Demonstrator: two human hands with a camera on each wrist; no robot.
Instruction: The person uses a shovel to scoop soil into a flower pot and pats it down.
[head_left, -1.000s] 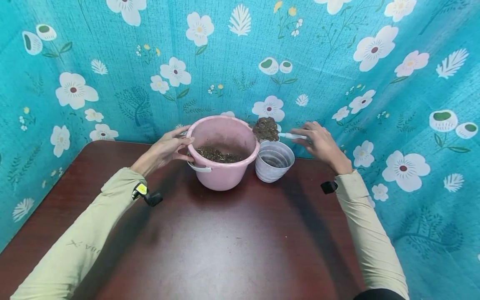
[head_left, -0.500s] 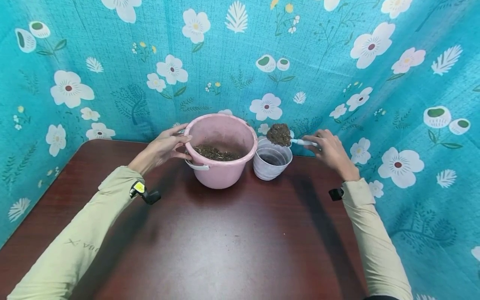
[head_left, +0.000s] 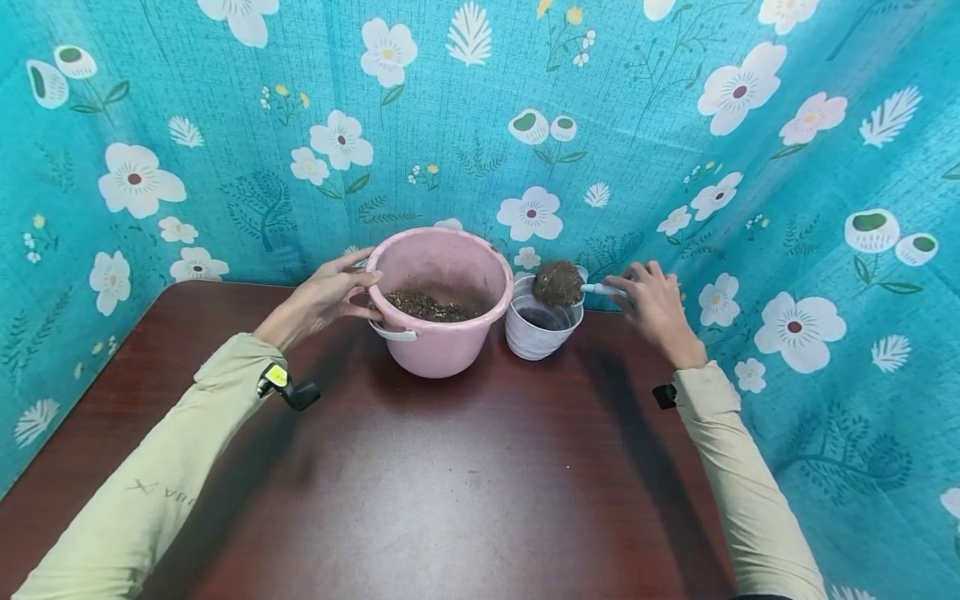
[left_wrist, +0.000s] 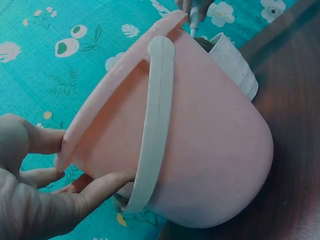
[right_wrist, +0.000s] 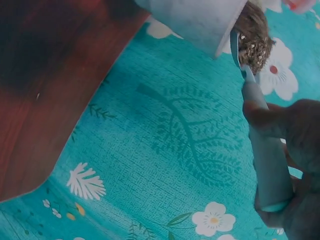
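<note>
My left hand (head_left: 318, 300) grips the rim of a pink bucket (head_left: 442, 354) at its left side; dark soil (head_left: 427, 306) lies inside. In the left wrist view, fingers (left_wrist: 45, 140) reach the rim and one passes beside the white bucket handle (left_wrist: 155, 125). My right hand (head_left: 656, 304) holds a small trowel by its pale handle (right_wrist: 267, 145). A clump of soil (head_left: 558, 283) hides most of the trowel's blade and hangs over the mouth of a whitish ridged pot (head_left: 536, 342). The pot stands upright, right of the bucket.
Bucket and pot stand near the back edge of a dark reddish-brown table (head_left: 450, 500). A turquoise flowered curtain (head_left: 450, 108) hangs close behind it and along both sides. A strapped camera (head_left: 296, 392) sits on the left wrist.
The right hand has carried the loaded trowel rightward from the bucket's rim to above the pot, then lowered and tilted it. The left hand stays on the bucket.
</note>
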